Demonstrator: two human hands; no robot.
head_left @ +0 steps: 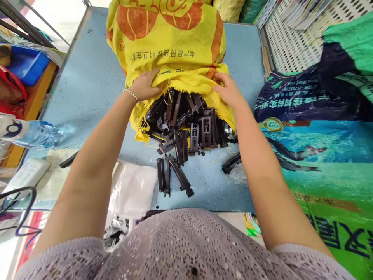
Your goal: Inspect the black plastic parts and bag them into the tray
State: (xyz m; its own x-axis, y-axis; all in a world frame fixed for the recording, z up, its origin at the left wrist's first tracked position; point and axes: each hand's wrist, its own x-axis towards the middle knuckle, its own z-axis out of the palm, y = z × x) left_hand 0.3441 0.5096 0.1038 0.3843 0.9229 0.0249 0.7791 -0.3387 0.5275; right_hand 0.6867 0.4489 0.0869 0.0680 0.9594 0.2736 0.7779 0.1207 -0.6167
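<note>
Lying at nine o'clock from the heap of black parts (205,130), on the blue table (78,85), is a clear bottle (40,134), with a blue bin (32,64) off the table's edge near ten. Between eight and nine come a white device (27,177) and, partly hidden by the forearm, a slim black object (68,159). Between seven and eight, clear plastic bags (131,190) lie in a flat stack. The left hand (144,84), a beaded bracelet (132,95) at its wrist, is near eleven o'clock, fingers curled and mostly closed over the bunched cloth at the mouth of the yellow sack (175,41). That sack fills twelve o'clock, its frayed mouth towards the person; the parts lie in the opening and spill onto the table, and three loose pieces (180,175) rest at six o'clock. Between one and two, the right hand (230,91) is bent round the mouth's other side, likewise mostly closed on the cloth. At four o'clock another black piece (231,162) sits against crumpled clear plastic (239,174), close to the right forearm. A large printed sack (320,151) stands at three o'clock, and a white perforated rack (305,42) at two.
</note>
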